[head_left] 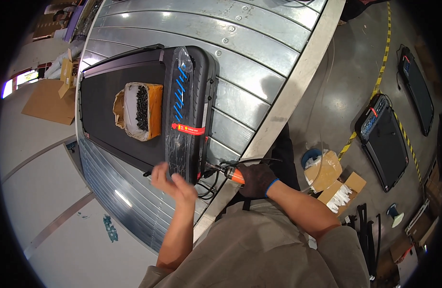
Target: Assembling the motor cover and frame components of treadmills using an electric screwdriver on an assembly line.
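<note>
One right hand (254, 180) grips an orange tool (237, 175); left hand (177, 186) loosely spread. Gray floor (348, 67) lies beside shiny metal slats (252, 86).

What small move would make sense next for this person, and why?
Perhaps resting the left hand on the black machine's near corner to steady it: the gloved right hand grips an orange power tool pointed toward that corner, and the left hand is close by, too blurred to tell whether it holds anything.
</note>
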